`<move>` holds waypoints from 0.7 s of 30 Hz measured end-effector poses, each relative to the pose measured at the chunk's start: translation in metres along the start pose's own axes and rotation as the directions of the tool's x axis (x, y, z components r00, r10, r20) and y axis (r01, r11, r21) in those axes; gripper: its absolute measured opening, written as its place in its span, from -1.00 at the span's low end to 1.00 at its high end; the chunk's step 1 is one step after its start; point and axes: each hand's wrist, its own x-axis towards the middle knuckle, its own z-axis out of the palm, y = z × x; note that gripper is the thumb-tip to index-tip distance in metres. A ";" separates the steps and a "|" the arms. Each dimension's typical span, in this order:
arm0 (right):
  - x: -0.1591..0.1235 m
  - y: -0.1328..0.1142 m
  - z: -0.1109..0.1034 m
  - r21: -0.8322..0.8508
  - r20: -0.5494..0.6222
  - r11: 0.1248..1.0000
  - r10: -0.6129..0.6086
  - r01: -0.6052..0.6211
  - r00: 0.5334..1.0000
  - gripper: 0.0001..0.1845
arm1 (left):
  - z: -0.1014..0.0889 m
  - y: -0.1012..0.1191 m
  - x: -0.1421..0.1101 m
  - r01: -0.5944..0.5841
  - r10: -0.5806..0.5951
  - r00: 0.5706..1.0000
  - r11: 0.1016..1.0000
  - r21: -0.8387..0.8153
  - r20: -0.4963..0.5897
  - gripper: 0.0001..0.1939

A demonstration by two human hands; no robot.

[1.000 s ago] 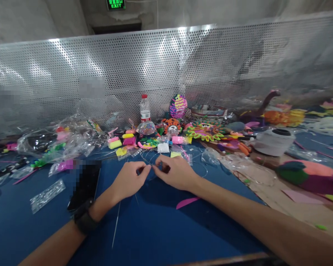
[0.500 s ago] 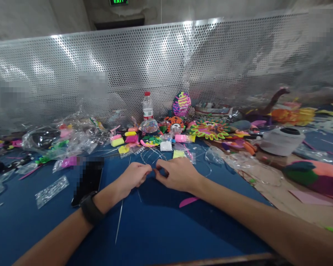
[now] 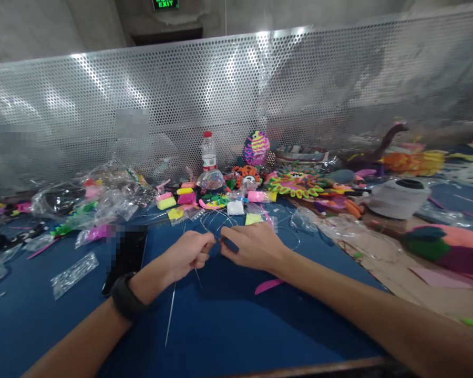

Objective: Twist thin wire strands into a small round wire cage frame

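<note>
My left hand (image 3: 187, 255) and my right hand (image 3: 254, 245) meet fingertip to fingertip over the blue table (image 3: 220, 325), both closed in a pinch on a thin metal wire (image 3: 216, 223) that loops away just behind them. A straight length of wire (image 3: 169, 315) runs down from under my left hand toward the near edge. A black band sits on my left wrist (image 3: 125, 303). What the fingertips press between them is too small to make out.
A dark phone (image 3: 128, 257) lies left of my hands. A pink strip (image 3: 268, 286) lies under my right forearm. Behind are coloured clay blocks (image 3: 167, 201), plastic bags (image 3: 110, 202), a water bottle (image 3: 208, 152), bright craft figures (image 3: 294, 185), a white roll (image 3: 398, 198) and a perforated metal screen (image 3: 236, 105).
My hands have stayed together on the wire, shifting only slightly. The camera has tilted a little.
</note>
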 end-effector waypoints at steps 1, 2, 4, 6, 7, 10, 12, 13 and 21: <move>0.000 0.001 0.000 0.001 -0.014 1.000 0.001 -0.001 1.000 -0.74 | -0.001 0.000 0.000 -0.022 0.022 1.000 1.000 0.005 0.005 -0.73; 0.000 0.002 0.001 0.003 -0.023 1.000 0.003 -0.003 1.000 -0.74 | -0.001 -0.001 0.000 -0.052 0.052 0.999 0.999 0.012 0.012 -0.73; -0.001 0.004 0.001 0.011 -0.032 1.000 0.011 -0.011 0.999 -0.75 | -0.003 -0.002 0.001 -0.115 0.115 0.993 0.993 0.029 0.020 -0.74; -0.001 0.005 0.002 0.021 -0.038 1.000 0.024 -0.023 0.999 -0.75 | -0.005 -0.004 0.002 -0.137 0.136 0.991 0.989 0.055 0.015 -0.75; -0.002 0.005 0.002 0.029 -0.042 0.999 0.028 -0.026 0.999 -0.75 | -0.005 -0.005 0.003 -0.144 0.144 0.990 0.986 0.082 0.007 -0.76; -0.002 0.003 0.002 0.051 -0.052 0.998 0.034 -0.031 0.998 -0.74 | -0.006 -0.009 0.006 -0.261 0.272 0.962 0.929 0.263 -0.006 -0.70; -0.002 0.001 0.002 0.055 -0.051 0.997 0.048 -0.045 0.998 -0.74 | -0.004 -0.013 0.007 -0.363 0.402 0.915 0.843 0.397 -0.016 -0.66; -0.002 0.001 0.002 0.054 -0.048 0.997 0.062 -0.059 0.997 -0.74 | -0.003 -0.014 0.008 -0.388 0.441 0.897 0.814 0.433 -0.024 -0.66; -0.002 -0.004 0.001 0.053 -0.026 0.991 0.128 -0.127 0.991 -0.75 | 0.009 -0.018 0.009 -0.254 0.274 0.957 0.949 0.185 -0.093 -0.70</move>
